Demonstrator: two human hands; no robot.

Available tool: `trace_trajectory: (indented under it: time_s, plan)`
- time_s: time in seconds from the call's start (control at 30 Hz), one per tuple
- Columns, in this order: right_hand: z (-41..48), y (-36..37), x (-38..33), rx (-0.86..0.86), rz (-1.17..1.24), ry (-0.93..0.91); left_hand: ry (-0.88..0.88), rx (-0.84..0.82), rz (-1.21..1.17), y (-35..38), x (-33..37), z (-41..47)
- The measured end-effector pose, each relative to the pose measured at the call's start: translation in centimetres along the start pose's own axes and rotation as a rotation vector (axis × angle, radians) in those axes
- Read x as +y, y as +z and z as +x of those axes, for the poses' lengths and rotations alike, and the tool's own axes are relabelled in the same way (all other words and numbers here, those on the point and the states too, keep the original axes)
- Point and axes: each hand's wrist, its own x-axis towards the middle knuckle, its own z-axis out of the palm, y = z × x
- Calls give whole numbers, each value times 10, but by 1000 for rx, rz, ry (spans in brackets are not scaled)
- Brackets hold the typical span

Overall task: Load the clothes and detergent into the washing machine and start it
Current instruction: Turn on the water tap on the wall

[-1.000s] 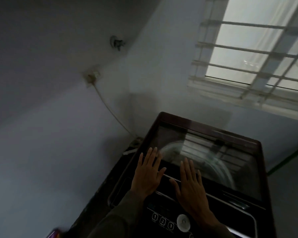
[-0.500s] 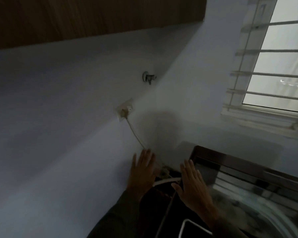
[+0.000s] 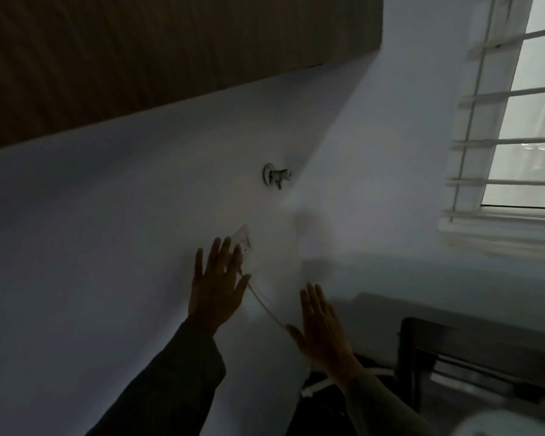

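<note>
The dark top-loading washing machine (image 3: 428, 338) shows only its back left corner at the bottom right, lid down. My left hand (image 3: 216, 287) is raised flat against the pale wall, fingers spread, its fingertips at the white wall socket (image 3: 244, 242). A white power cord (image 3: 266, 306) runs from the socket down between my hands. My right hand (image 3: 323, 333) is open too, held lower and to the right, just left of the machine. Neither hand holds anything. No clothes or detergent are in sight.
A metal water tap (image 3: 277, 175) sticks out of the wall above the socket. A barred window (image 3: 516, 136) is at the right. A dark wooden cabinet (image 3: 139, 58) hangs overhead at the upper left. A white hose (image 3: 318, 387) lies behind the machine.
Both hands have left the machine's lid and risen toward the wall. The view has swung up and left, so the machine has slid to the bottom right and the left hand now reaches the socket.
</note>
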Motion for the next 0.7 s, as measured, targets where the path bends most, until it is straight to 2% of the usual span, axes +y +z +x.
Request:
trace_trajectory:
  time_s: [0.3, 0.43, 0.7]
  plan:
    - [95, 18, -47, -10, 200, 16, 58, 60, 145, 41, -45, 37]
    - [123, 19, -69, -15, 295, -9, 149, 72, 278, 47, -53, 29]
    - [165, 41, -83, -39, 424, -113, 129, -52, 357, 49, -56, 33]
